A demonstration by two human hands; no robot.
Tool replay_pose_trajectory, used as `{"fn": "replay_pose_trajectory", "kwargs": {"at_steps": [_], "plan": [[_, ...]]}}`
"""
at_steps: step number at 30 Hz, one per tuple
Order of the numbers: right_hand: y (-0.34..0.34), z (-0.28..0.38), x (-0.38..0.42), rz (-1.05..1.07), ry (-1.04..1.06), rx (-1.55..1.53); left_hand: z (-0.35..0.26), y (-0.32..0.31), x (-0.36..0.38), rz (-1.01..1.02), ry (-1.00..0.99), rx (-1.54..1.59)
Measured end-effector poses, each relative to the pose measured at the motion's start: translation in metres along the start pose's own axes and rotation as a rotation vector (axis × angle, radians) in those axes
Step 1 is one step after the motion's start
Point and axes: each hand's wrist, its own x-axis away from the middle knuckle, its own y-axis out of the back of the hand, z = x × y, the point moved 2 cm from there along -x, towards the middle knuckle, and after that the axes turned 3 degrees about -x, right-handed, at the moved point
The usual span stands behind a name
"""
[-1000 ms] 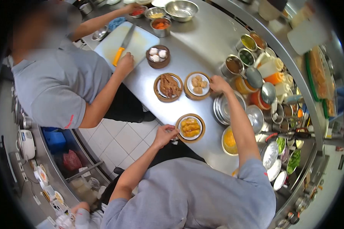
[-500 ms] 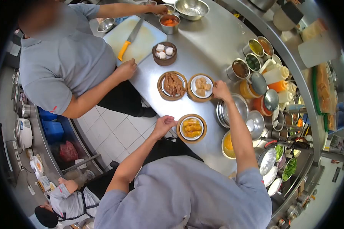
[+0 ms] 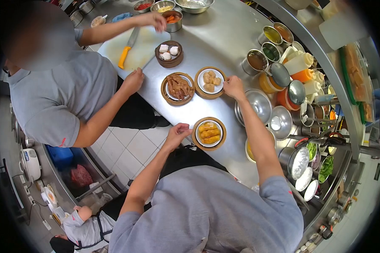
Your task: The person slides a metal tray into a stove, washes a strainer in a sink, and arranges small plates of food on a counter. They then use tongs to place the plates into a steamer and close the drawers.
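Note:
My right hand [image 3: 234, 87] pinches the right rim of a round bamboo steamer basket [image 3: 217, 95] that stands on the steel table. Inside it, a white dish carries several pale dumplings [image 3: 210, 81]. Loosely curled, my left hand [image 3: 178, 135] is at the table's front edge, its fingertips close to the left rim of a second steamer basket [image 3: 223, 137]. Golden-yellow rolls [image 3: 209, 133] lie in a row on that one's dish. A third basket [image 3: 164, 93], farther left, has brown braised chicken feet [image 3: 179, 87]. Behind it, a darker basket [image 3: 170, 63] contains several white buns [image 3: 164, 49].
A co-worker [image 3: 67, 92] stands at left beside a cutting board [image 3: 150, 46] with an orange-handled knife [image 3: 124, 57]. Steel bowls [image 3: 257, 107], sauce pots [image 3: 255, 61] and squeeze bottles [image 3: 299, 63] line the right side. A rail shelf [image 3: 325, 42] curves above them.
The view has shifted, moving the table items left and up. The co-worker's far hand has drawn back from the metal containers. My right hand stays at the dumpling basket's rim.

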Motion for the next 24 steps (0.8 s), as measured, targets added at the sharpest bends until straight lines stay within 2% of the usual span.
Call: {"fn": "replay_pose_trajectory", "kwargs": {"at_steps": [9, 19, 24], "plan": [[-0.047, 0.003, -0.02, -0.067, -0.052, -0.229, 0.006, 0.002, 0.0, 0.011, -0.064, 0.026], [-0.043, 0.008, -0.006, 0.026, -0.198, -0.551, 0.0, -0.001, 0.002, 0.009, -0.048, -0.028], [-0.046, 0.008, -0.006, 0.011, -0.209, -0.555, 0.0, 0.0, 0.001, 0.023, -0.05, -0.025]]}}
